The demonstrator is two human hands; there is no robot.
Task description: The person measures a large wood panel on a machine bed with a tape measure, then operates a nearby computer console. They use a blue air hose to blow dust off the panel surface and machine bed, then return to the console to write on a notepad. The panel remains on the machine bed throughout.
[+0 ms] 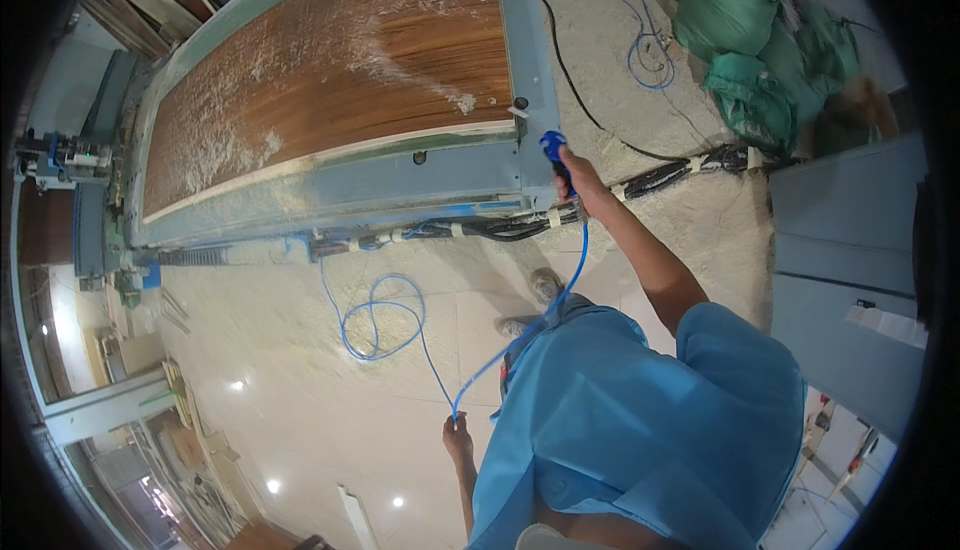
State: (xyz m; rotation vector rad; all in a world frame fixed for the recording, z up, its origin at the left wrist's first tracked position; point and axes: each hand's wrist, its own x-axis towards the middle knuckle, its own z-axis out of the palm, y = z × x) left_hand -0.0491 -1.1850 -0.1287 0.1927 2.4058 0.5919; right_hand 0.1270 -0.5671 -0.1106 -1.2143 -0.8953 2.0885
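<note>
My right hand (582, 185) is wrapped round a blue air blow gun (552, 145), held up near the corner of a machine bed (375, 188). A blue air hose (573, 285) runs down from the gun's lower end to my left hand (457, 438), which is closed round it low at my side. From there the hose goes on to loose coils on the floor. On the bed lies a brown wood-grain panel (420, 55), strewn with pale dust and shavings along its left part and middle.
Black cables (500, 230) run along the bed's near edge and past its corner. Green sacks (735, 20) are heaped at the far right, near a grey cabinet (845, 240). A machine carriage (70, 162) stands at the left. Pale dust covers much of the floor (270, 320).
</note>
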